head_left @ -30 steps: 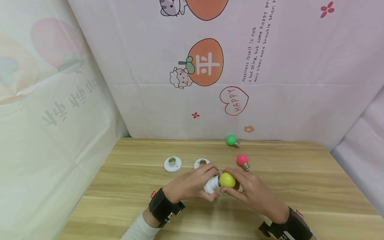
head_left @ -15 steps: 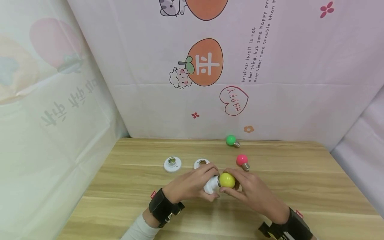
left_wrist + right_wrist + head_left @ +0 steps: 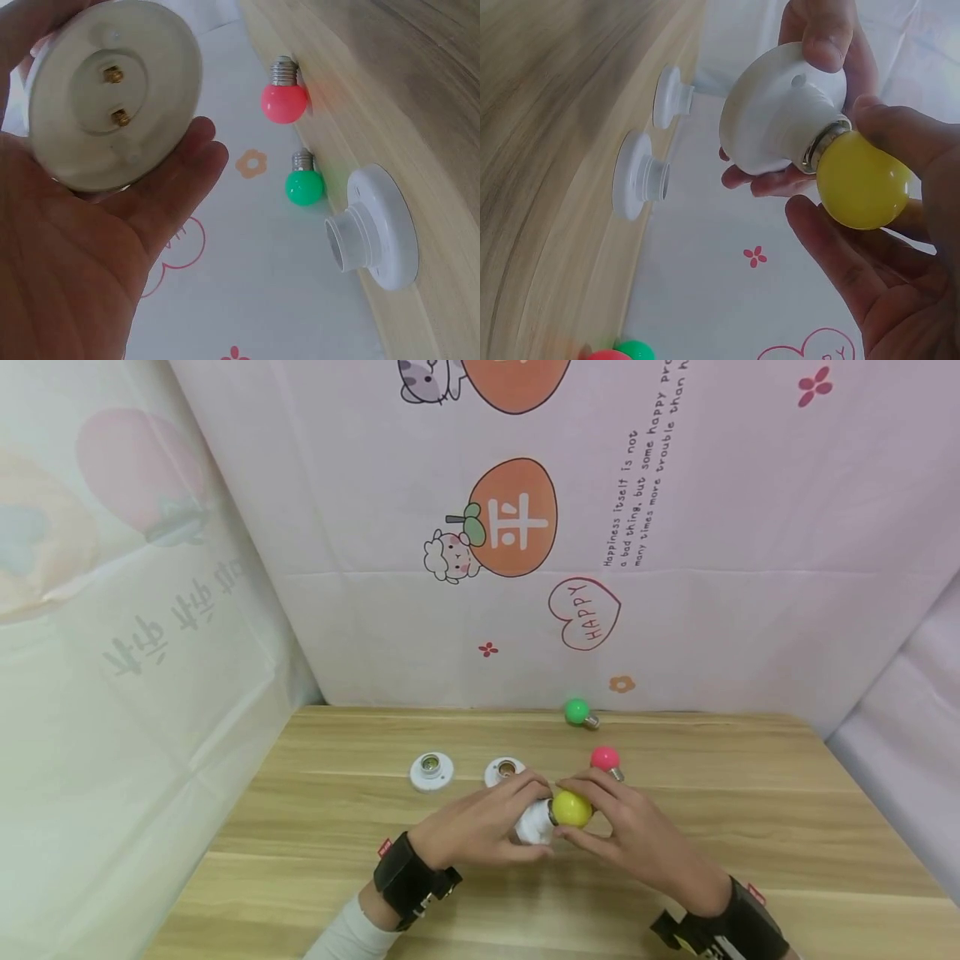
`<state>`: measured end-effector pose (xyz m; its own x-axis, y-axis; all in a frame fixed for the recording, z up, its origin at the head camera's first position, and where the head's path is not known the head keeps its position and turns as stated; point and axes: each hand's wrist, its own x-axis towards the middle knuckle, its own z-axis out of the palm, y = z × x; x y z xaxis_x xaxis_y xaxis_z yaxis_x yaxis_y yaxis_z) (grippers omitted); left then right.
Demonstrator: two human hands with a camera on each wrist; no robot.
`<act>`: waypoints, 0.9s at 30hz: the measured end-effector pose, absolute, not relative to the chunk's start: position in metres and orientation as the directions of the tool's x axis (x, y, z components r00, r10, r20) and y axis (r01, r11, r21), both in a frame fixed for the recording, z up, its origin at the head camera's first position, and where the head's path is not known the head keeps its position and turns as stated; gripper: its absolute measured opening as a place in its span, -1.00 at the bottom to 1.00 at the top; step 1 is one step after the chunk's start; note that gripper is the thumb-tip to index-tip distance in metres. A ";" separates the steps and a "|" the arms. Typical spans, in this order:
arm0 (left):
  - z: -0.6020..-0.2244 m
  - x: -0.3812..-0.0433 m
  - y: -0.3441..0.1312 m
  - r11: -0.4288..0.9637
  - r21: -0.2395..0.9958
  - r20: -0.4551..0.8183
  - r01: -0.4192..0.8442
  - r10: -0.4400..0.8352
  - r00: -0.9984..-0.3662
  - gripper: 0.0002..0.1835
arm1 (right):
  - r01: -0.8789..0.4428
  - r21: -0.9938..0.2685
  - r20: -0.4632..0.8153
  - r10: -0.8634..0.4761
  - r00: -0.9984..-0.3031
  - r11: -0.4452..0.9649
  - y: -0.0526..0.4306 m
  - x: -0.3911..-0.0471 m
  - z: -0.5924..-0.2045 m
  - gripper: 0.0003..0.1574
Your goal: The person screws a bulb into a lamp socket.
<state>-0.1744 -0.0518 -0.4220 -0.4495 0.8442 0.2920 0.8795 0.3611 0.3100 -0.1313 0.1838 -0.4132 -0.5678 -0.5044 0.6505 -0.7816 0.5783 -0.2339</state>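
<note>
In the head view my left hand (image 3: 483, 827) grips a white lamp socket (image 3: 534, 823), its mouth turned toward the right. The left wrist view shows the round back of this lamp socket (image 3: 112, 157) with two brass contacts, held at its rim. My right hand (image 3: 645, 839) has thumb and fingers around a yellow light bulb (image 3: 572, 808). From the right wrist, the yellow bulb (image 3: 862, 180) sits at the socket's mouth, part of its metal screw base still showing. The right thumb lies at the bulb's upper side, the other fingers below and behind it.
Two more white sockets (image 3: 431, 771) stand mouth up on the wooden table (image 3: 337, 827), the nearer one (image 3: 634, 176) partly hidden by my left hand in the head view. A pink bulb (image 3: 604, 758) and a green bulb (image 3: 577, 711) lie toward the back, before a printed cloth (image 3: 390, 635).
Both hands, with the socket and the yellow bulb, have shifted slightly right. My right fingers have moved around the bulb, and the right hand now overlaps part of the pink bulb's base.
</note>
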 end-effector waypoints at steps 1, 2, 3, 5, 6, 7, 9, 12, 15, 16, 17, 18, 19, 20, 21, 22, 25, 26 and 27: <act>-0.422 -0.174 -0.052 0.363 0.309 0.289 0.879 0.845 -0.450 -0.35 | -0.780 -0.236 0.647 -0.506 -0.571 0.579 0.184 -0.131 -0.413 -0.29; -0.422 -0.174 -0.052 0.366 0.306 0.286 0.879 0.845 -0.451 -0.34 | -0.779 -0.241 0.641 -0.507 -0.576 0.579 0.185 -0.131 -0.413 -0.29; -0.422 -0.174 -0.051 0.367 0.304 0.283 0.879 0.846 -0.451 -0.33 | -0.778 -0.246 0.637 -0.509 -0.579 0.578 0.185 -0.131 -0.413 -0.29; -0.422 -0.175 -0.051 0.365 0.304 0.280 0.880 0.848 -0.449 -0.30 | -0.776 -0.254 0.628 -0.513 -0.586 0.577 0.186 -0.131 -0.413 -0.29; -0.422 -0.175 -0.051 0.364 0.305 0.279 0.880 0.849 -0.448 -0.29 | -0.776 -0.257 0.624 -0.514 -0.589 0.576 0.186 -0.130 -0.412 -0.29; -0.421 -0.175 -0.051 0.363 0.308 0.277 0.879 0.850 -0.448 -0.28 | -0.775 -0.258 0.620 -0.516 -0.590 0.576 0.186 -0.130 -0.412 -0.28; -0.421 -0.175 -0.051 0.362 0.316 0.275 0.877 0.850 -0.450 -0.26 | -0.778 -0.255 0.619 -0.521 -0.587 0.574 0.187 -0.130 -0.412 -0.28; -0.421 -0.176 -0.053 0.364 0.317 0.279 0.876 0.847 -0.453 -0.23 | -0.791 -0.233 0.627 -0.535 -0.567 0.565 0.190 -0.131 -0.412 -0.28; -0.422 -0.176 -0.055 0.373 0.313 0.281 0.873 0.842 -0.460 -0.22 | -0.816 -0.204 0.640 -0.556 -0.530 0.541 0.194 -0.133 -0.413 -0.27; -0.422 -0.177 -0.056 0.377 0.309 0.280 0.873 0.841 -0.463 -0.22 | -0.823 -0.198 0.643 -0.563 -0.519 0.532 0.196 -0.133 -0.414 -0.27; -0.423 -0.177 -0.057 0.383 0.305 0.277 0.872 0.840 -0.466 -0.22 | -0.827 -0.190 0.644 -0.568 -0.512 0.530 0.198 -0.134 -0.416 -0.26; -0.423 -0.177 -0.057 0.388 0.304 0.273 0.870 0.840 -0.470 -0.22 | -0.829 -0.185 0.644 -0.572 -0.508 0.528 0.201 -0.134 -0.417 -0.26; -0.424 -0.177 -0.058 0.392 0.303 0.270 0.869 0.839 -0.473 -0.22 | -0.830 -0.179 0.642 -0.576 -0.506 0.529 0.203 -0.134 -0.419 -0.25; -0.424 -0.177 -0.058 0.396 0.300 0.266 0.868 0.839 -0.475 -0.22 | -0.827 -0.175 0.639 -0.578 -0.508 0.534 0.206 -0.134 -0.420 -0.26; -0.425 -0.177 -0.059 0.400 0.295 0.263 0.867 0.839 -0.477 -0.22 | -0.823 -0.172 0.635 -0.578 -0.512 0.541 0.209 -0.133 -0.422 -0.26; -0.425 -0.178 -0.059 0.403 0.295 0.259 0.866 0.839 -0.479 -0.22 | -0.819 -0.168 0.631 -0.578 -0.517 0.549 0.211 -0.133 -0.423 -0.26; -0.427 -0.177 -0.062 0.406 0.299 0.258 0.863 0.837 -0.483 -0.22 | -0.803 -0.158 0.620 -0.575 -0.534 0.575 0.218 -0.131 -0.428 -0.25; -0.427 -0.177 -0.063 0.409 0.303 0.256 0.861 0.835 -0.487 -0.22 | -0.800 -0.159 0.618 -0.573 -0.538 0.579 0.220 -0.130 -0.429 -0.24; -0.428 -0.177 -0.064 0.412 0.308 0.256 0.858 0.832 -0.491 -0.22 | -0.796 -0.161 0.614 -0.572 -0.544 0.584 0.222 -0.130 -0.430 -0.24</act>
<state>-0.1767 -0.0643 -0.4280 -0.4914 0.8325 0.2560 0.8578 0.4117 0.3078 -0.1296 0.2215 -0.4295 -0.5442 -0.5716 0.6141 -0.7955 0.5840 -0.1614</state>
